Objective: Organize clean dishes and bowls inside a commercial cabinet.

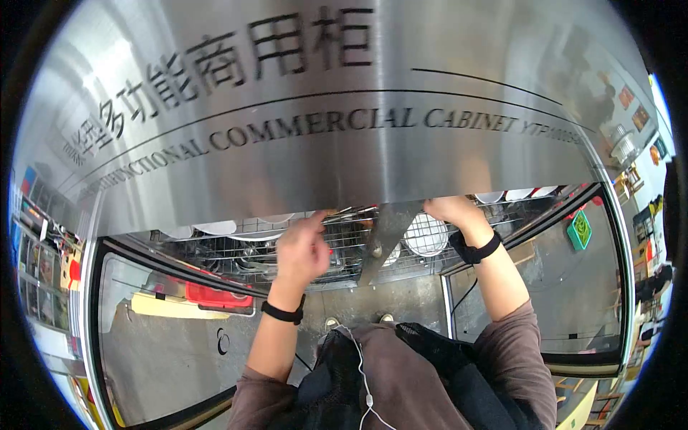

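Observation:
My left hand (pixel 304 249) is at the front edge of a wire rack (pixel 344 252) inside a steel cabinet, fingers curled, index finger reaching up toward thin metal utensils (pixel 350 213). Whatever is between its fingers is too small to make out. To the right of the cabinet's middle post (pixel 383 247), my right hand (pixel 456 210) is bent inward at the upper shelf. Its fingertips are partly covered by the cabinet's top panel (pixel 287 168), so what they hold is hidden. A white bowl (pixel 427 235) lies on the rack below that hand.
White dishes (pixel 215 228) line the shelf's left side, and more white dishes (pixel 519 194) sit at the right. Glass doors stand swung out on the left (pixel 172 351) and right (pixel 573 308). A red tray (pixel 215 294) and a green basket (pixel 579 231) show beyond the glass.

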Action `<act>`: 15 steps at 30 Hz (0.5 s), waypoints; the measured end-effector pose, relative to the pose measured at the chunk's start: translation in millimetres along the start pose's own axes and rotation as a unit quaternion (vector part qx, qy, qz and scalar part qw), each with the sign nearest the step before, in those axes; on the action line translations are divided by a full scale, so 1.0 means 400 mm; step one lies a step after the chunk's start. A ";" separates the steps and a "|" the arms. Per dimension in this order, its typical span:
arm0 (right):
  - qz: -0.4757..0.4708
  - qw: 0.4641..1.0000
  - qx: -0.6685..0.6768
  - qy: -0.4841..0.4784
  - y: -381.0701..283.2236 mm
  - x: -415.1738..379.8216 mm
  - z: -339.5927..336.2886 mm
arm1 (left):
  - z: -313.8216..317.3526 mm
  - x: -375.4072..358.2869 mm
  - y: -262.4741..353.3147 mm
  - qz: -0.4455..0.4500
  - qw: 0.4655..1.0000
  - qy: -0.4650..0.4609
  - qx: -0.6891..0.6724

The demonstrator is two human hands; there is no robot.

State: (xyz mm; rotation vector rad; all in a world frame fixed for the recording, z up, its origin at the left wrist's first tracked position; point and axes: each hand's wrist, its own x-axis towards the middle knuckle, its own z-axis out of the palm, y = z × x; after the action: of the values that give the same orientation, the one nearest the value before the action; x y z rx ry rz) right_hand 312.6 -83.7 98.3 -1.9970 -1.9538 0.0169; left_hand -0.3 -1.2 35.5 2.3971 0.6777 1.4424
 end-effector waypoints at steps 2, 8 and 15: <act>0.016 0.999 0.031 -0.012 -0.031 0.006 -0.009 | 0.016 0.046 0.028 -0.010 0.998 -0.062 0.003; -0.069 0.987 0.122 0.075 -0.019 0.017 0.009 | 0.027 0.103 0.040 -0.026 0.981 -0.175 0.083; -0.019 0.993 0.111 0.034 0.062 0.022 0.089 | 0.056 0.084 0.012 -0.107 0.982 -0.130 0.089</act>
State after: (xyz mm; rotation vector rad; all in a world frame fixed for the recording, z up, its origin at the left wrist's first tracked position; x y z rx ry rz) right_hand 328.4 -66.6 60.6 -1.7950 -1.8592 0.1488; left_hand 33.7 12.3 52.5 2.4902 0.9968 0.9987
